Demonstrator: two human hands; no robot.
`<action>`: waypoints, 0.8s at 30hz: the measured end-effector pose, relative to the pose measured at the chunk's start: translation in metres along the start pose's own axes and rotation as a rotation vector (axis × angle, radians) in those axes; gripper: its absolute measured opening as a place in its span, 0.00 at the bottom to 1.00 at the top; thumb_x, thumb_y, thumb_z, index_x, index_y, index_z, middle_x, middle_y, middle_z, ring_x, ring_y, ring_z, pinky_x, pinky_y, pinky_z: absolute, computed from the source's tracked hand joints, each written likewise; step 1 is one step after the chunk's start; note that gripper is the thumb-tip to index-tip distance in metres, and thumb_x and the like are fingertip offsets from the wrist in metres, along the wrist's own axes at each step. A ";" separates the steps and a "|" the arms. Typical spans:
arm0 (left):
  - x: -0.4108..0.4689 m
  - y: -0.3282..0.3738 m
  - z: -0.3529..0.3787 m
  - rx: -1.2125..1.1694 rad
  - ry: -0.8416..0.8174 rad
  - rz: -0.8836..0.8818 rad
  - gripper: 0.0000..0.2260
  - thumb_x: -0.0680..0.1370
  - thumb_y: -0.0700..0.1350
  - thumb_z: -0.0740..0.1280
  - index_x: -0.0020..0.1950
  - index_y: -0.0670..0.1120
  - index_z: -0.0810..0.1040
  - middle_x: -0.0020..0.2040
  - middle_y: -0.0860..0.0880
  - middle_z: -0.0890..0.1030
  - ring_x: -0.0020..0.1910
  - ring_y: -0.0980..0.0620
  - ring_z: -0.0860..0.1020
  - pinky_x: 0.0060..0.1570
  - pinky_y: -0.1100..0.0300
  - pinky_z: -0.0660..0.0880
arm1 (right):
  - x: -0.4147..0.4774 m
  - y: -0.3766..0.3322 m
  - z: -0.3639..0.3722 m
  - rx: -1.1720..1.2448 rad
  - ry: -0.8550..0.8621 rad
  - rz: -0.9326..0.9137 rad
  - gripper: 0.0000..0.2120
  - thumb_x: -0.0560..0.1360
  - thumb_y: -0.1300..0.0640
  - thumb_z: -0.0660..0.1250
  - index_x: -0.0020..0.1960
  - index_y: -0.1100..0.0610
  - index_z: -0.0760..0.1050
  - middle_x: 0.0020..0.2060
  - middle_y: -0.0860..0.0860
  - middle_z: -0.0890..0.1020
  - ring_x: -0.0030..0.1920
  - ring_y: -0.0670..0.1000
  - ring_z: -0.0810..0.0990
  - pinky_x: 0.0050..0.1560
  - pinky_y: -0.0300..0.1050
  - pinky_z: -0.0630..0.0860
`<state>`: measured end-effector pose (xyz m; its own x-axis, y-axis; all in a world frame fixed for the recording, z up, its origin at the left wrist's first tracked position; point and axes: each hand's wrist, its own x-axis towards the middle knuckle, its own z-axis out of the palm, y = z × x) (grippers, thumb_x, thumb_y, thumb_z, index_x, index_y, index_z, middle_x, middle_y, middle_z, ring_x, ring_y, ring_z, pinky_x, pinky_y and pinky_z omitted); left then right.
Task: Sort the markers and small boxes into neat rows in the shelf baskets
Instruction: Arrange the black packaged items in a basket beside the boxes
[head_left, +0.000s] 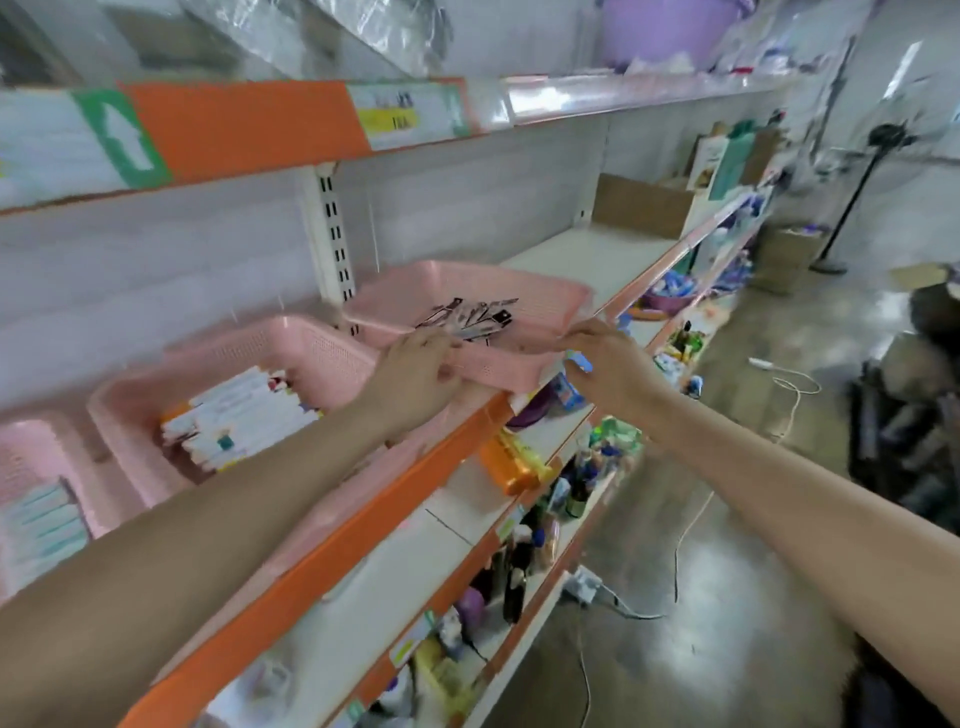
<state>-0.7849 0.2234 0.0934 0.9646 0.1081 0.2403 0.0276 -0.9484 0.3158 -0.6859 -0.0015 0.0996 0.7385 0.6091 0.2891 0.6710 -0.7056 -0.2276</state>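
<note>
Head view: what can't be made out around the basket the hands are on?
- Items in the right basket: the dark pieces are motion-blurred; markers or something else, unclear.
- Left hand: fingertips smeared at the rim; gripping or resting, unclear.
- Left basket: cut off by the frame's left edge.
- Shelf label: print too blurred to read.

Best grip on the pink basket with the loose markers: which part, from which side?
Front rim, near its two corners, from the aisle side, where the left hand and right hand sit now. The pink basket is wide and shallow, its back faces the shelf wall, another basket crowds its left, and loose markers probably need it level.
</note>
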 end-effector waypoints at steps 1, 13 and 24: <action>0.009 -0.001 0.004 -0.011 0.002 -0.005 0.19 0.76 0.46 0.62 0.67 0.44 0.72 0.68 0.45 0.71 0.69 0.44 0.67 0.68 0.44 0.63 | 0.007 0.005 0.001 0.015 0.015 -0.021 0.15 0.75 0.62 0.64 0.61 0.59 0.77 0.61 0.55 0.76 0.60 0.59 0.74 0.62 0.49 0.69; 0.137 -0.040 0.019 0.056 -0.071 -0.060 0.20 0.79 0.48 0.61 0.71 0.45 0.68 0.66 0.45 0.75 0.62 0.45 0.74 0.59 0.53 0.72 | 0.145 0.047 0.033 0.034 -0.126 -0.116 0.14 0.76 0.60 0.65 0.61 0.54 0.78 0.61 0.50 0.77 0.61 0.50 0.74 0.60 0.37 0.63; 0.220 -0.070 0.059 0.130 -0.463 -0.154 0.19 0.75 0.53 0.69 0.62 0.45 0.77 0.58 0.48 0.80 0.54 0.48 0.78 0.58 0.54 0.74 | 0.248 0.084 0.068 -0.048 -0.434 -0.233 0.18 0.75 0.57 0.67 0.65 0.55 0.75 0.62 0.50 0.77 0.62 0.50 0.75 0.62 0.40 0.67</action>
<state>-0.5594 0.2957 0.0695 0.9610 0.1339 -0.2418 0.1825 -0.9644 0.1914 -0.4415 0.1153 0.0888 0.5348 0.8402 -0.0891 0.8256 -0.5421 -0.1564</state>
